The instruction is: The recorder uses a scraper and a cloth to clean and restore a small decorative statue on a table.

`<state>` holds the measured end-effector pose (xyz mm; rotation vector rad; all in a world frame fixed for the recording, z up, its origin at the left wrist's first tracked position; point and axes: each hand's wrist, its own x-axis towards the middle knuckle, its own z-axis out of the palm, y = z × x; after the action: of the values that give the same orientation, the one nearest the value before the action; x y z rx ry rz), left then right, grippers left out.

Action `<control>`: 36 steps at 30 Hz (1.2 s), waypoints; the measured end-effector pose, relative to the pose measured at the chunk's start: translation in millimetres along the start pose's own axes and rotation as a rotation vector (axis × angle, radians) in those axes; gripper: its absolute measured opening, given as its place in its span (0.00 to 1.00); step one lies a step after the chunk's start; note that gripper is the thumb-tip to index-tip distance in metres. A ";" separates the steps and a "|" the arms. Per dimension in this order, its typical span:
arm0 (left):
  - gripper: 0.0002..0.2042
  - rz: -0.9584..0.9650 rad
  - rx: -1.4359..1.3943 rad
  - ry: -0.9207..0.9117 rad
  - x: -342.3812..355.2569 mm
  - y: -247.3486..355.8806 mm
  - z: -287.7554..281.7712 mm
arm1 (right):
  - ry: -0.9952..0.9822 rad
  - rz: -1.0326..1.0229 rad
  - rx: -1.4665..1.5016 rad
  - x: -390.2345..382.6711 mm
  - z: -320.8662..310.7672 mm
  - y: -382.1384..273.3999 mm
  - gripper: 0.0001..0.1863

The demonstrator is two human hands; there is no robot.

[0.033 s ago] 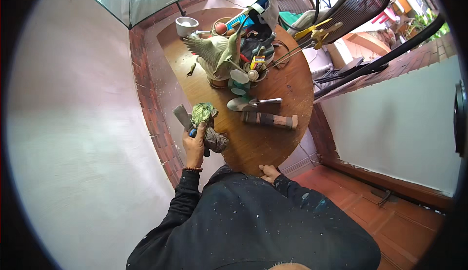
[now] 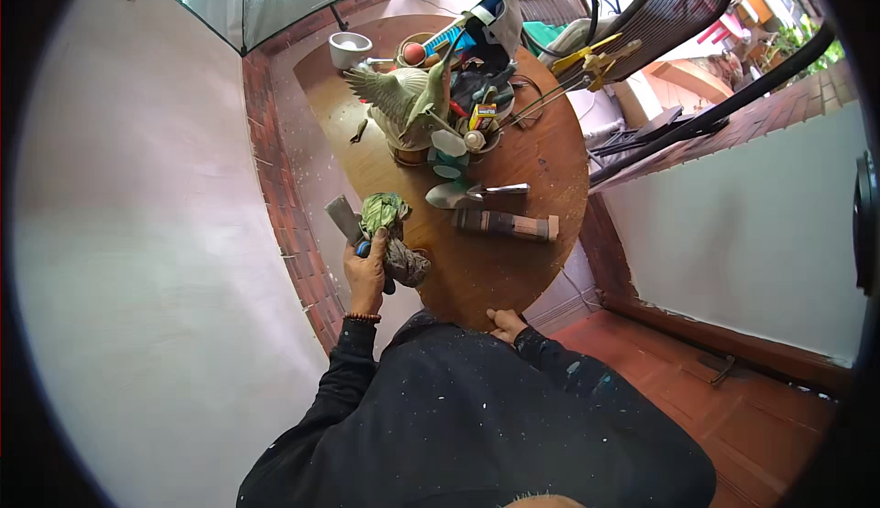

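In my left hand (image 2: pixel 365 274) is a putty knife (image 2: pixel 343 218), its flat blade pointing up and away, together with a crumpled green and brown plastic bag (image 2: pixel 385 210). The hand is closed round both, over the near left side of the wooden table (image 2: pixel 532 279). My right hand (image 2: pixel 507 325) lies at the table's near edge, its fingers curled; what they grip, if anything, is hidden. Beyond it lie a dark cylinder (image 2: pixel 506 225) with a brownish end and a garden trowel (image 2: pixel 451 196).
A bird figure (image 2: pixel 417 109) stands among tubs of tools and odds and ends on the table. A white bowl (image 2: pixel 349 49) sits at the far left edge. A pale wall (image 2: pixel 137 233) rises close on my left, and a wicker-like chair (image 2: pixel 674 17) is at far right.
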<state>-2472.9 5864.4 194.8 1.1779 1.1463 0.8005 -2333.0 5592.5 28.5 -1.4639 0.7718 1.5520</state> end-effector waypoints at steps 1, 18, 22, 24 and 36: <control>0.21 0.017 -0.019 -0.035 1.1 -2.9 1.6 | -0.037 0.010 0.018 2.4 -0.9 -1.9 0.31; 0.20 -0.015 0.075 -0.118 -18.9 26.2 6.9 | -0.022 -0.040 -0.060 -5.9 -6.4 -1.3 0.31; 0.21 0.004 0.084 -0.094 -31.8 10.1 -10.5 | 0.059 -0.023 -0.186 -30.3 -4.1 -12.7 0.29; 0.21 -0.025 0.142 -0.053 -37.7 3.8 -21.5 | -0.070 -0.063 -0.866 -34.6 -6.6 -38.4 0.28; 0.23 -0.131 0.318 0.032 -92.1 -12.8 -52.0 | 0.642 -1.377 -2.055 -20.6 56.3 -219.6 0.54</control>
<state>-2548.5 5790.2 206.4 1.3371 1.3977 0.5510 -2165.7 5737.9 80.6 -2.6624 -1.9516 0.1915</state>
